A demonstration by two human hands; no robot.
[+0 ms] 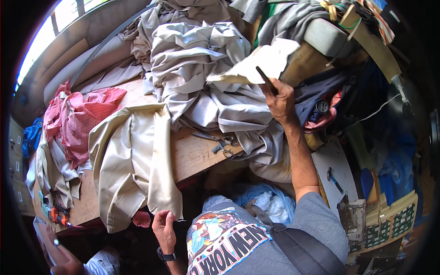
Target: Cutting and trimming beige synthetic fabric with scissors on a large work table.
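My right hand (280, 101) is raised over the heaped fabric, closed around a dark, narrow, stick-like tool (263, 75) whose kind I cannot make out. Just behind it, a pale cream sheet (256, 62) with uneven edges lies on the heap; whether my fingers touch it is unclear. Nearer to me, my left hand (164, 229), with a dark watch on the wrist, is closed at the lower edge of a shiny cream fabric piece (133, 156). What its fingers grip, if anything, is hidden. This piece drapes over the wooden table's front edge.
Scissors (224, 146) lie on the wooden table (195, 158) beside the heaped grey fabric (197, 59). Pink cloth (80, 119) and an orange tool (59, 215) are at left. Another person's arm (64, 254) shows lower left. A hammer (334, 179) rests on a white board at right.
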